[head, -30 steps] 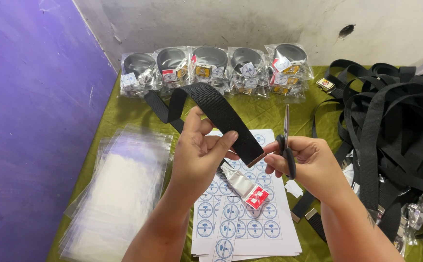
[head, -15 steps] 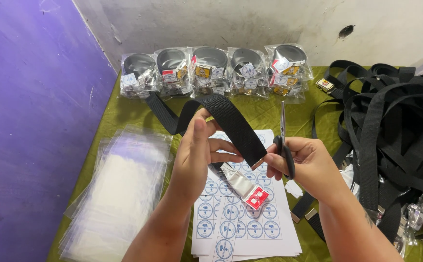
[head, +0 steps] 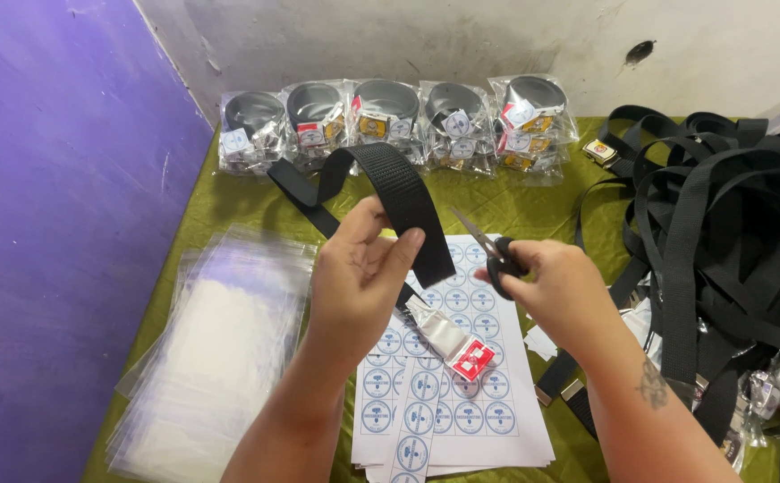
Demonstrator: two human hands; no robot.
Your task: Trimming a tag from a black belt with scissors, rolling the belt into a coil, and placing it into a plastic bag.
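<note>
From where I watch, the green-covered tabletop (head: 229,201) carries everything, and the biggest mass on it is the heap of loose black straps (head: 730,241) lying off to the outer side of my right hand, within easy reach of that hand. Out beyond both hands, against the wall, five bagged coiled belts (head: 385,121) stand in a row, looking set aside out of the working space. To the outer side of my left hand lies a spread stack of clear plastic bags (head: 216,358), flat and fanned so single ones can be lifted off. Directly under both hands sits a white sheet of round stickers (head: 462,411), placed in the middle where either hand can drop to it. My left hand (head: 359,286) is clenched on a black webbing belt (head: 403,201): thumb on the near face, fingers behind, pinching it near its free end so that the end hangs stiff just below the grip while the rest arches up and away toward the bagged row. Holding it so close to the end keeps that end steady and turned toward the other hand. My right hand (head: 560,291) is closed around the handles of small black scissors (head: 488,255), blades pointing up and toward the belt end, near it but apart from it. Just below my left grip, a small silver buckle with a red tag (head: 453,344) rests on the sticker sheet.
</note>
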